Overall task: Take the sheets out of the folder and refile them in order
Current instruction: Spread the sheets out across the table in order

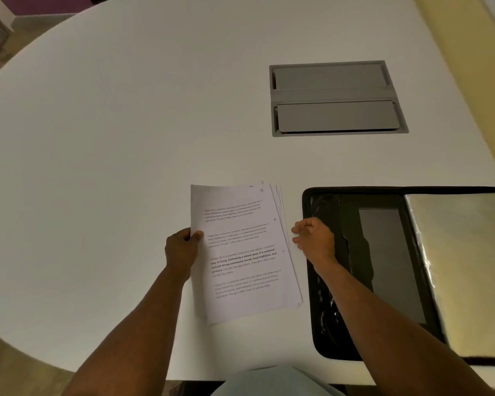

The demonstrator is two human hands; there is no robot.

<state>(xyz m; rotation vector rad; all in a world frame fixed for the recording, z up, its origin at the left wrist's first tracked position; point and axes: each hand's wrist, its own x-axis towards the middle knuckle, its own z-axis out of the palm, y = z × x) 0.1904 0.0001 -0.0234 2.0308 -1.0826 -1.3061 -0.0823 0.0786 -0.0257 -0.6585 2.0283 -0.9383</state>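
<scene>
Gripping the left edge of a fanned stack of printed sheets (pixel 240 252), left hand (pixel 182 248) with thumb on top. Just off the stack's right edge, right hand (pixel 315 238) loosely curled, holding nothing. Right of that hand, touching nothing of the stack, open black folder (pixel 383 267). Beyond both hands, wide bare white tabletop (pixel 126 124) and grey cable hatch (pixel 336 98).

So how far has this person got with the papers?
Done: the sheets are out of the open folder lying beside them. In hand: the left hand grips the stack's left edge, and the right hand is curled at its fanned right edge. Left: ordering the pages and refiling them.
</scene>
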